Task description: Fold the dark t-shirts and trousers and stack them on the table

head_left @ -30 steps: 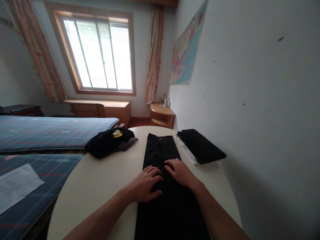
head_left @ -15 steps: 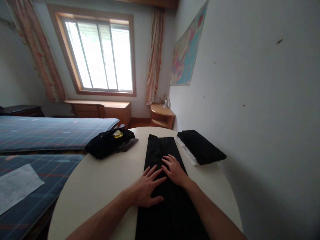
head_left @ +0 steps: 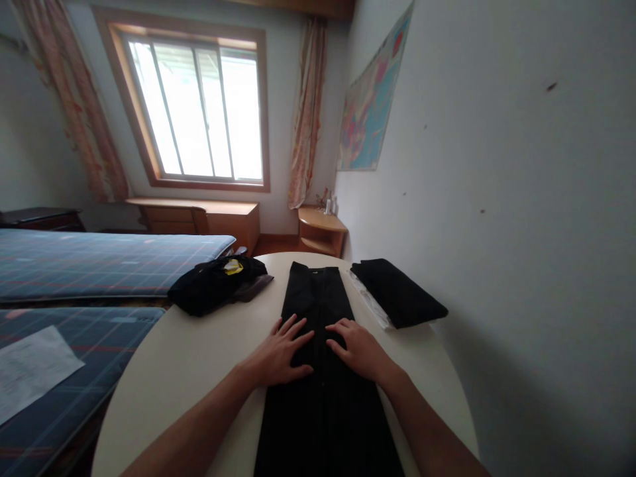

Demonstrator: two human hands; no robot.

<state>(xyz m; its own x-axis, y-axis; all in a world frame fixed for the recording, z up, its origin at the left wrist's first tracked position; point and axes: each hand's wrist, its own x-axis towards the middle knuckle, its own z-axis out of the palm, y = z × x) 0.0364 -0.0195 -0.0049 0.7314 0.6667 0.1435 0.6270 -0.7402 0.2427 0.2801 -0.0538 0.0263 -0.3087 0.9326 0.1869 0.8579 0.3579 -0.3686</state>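
A long black garment (head_left: 325, 424), which looks like trousers folded lengthwise, lies flat down the middle of the round white table (head_left: 199, 384). Its waistband end points away from me. My left hand (head_left: 282, 351) rests on the left side of the cloth with the fingers spread. On the right side my right hand (head_left: 360, 348) lies with its fingers apart and slightly bent, touching the fabric. Neither hand grips the cloth. The garment's near end runs out of the bottom of the view.
At the table's back left lies a crumpled black garment (head_left: 209, 288) with a yellow piece on it. A folded black garment (head_left: 397, 291) with white material under it lies on the right, near the wall. Plaid mattresses (head_left: 109, 265) stand left of the table; one bears a paper sheet (head_left: 37, 371).
My hands have moved apart toward the two edges of the black garment. The garment has shifted slightly to the left, and its waistband end sits a little farther away.
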